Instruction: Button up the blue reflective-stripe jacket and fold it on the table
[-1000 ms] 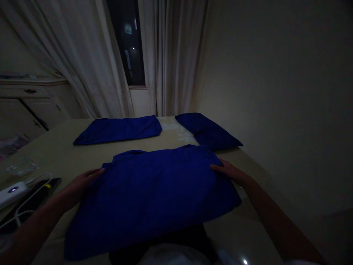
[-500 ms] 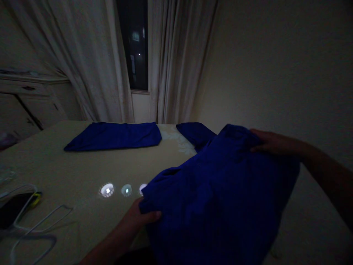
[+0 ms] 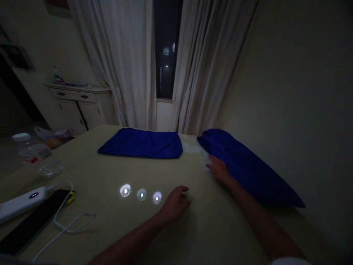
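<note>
Blue folded cloth (image 3: 248,173) sits right of centre, long axis toward lower right; your right hand (image 3: 219,170), grip spread and empty, is at its left edge. Left hand (image 3: 175,205) is farther off, loosely curled, empty.

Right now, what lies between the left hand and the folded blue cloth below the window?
Nothing: in the head view, only bare table separates the left hand from the folded blue cloth. Three light reflections sit beside the hand.

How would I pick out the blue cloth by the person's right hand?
Find the pale table below the curtained window. At its far right edge, beside the right hand, lies the blue cloth stack. It is longer and bulkier than the flat folded cloth at centre.
</note>
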### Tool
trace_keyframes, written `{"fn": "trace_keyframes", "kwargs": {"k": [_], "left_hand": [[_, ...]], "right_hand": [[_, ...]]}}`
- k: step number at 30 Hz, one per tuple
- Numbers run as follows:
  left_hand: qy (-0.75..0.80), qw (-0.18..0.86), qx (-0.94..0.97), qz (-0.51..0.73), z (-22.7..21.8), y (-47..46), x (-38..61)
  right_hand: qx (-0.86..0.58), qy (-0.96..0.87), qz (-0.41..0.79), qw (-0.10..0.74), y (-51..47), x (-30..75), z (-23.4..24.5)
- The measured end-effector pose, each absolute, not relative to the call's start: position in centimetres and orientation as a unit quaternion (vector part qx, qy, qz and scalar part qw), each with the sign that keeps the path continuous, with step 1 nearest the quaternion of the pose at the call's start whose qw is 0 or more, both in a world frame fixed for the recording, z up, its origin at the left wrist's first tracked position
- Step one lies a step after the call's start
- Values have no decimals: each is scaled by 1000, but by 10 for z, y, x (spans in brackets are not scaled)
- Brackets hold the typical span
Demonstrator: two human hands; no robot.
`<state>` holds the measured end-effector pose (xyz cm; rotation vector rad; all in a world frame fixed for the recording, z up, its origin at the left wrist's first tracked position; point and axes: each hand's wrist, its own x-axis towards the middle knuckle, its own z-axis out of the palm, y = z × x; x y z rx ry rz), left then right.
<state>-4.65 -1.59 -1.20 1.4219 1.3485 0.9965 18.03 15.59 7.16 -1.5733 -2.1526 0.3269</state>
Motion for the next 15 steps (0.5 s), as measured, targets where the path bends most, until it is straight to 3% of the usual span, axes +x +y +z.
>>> {"fn": "trace_keyframes", "kwargs": {"k": [3,7,11,15], "left_hand": [[616,259,656,350,-2,48,-104],[683,62,686,241,16,120,-130],[715,35,691,104,32,151,-133],[707,36,704,62,52,148,-128]], "right_hand": [[-495,-837,128,193,86,200,2],[-470,-856,141,164,0,228,-23],[-516,-826,150,172,-19,224,-5],[-528,-816,148,184,-14,213,4]]}}
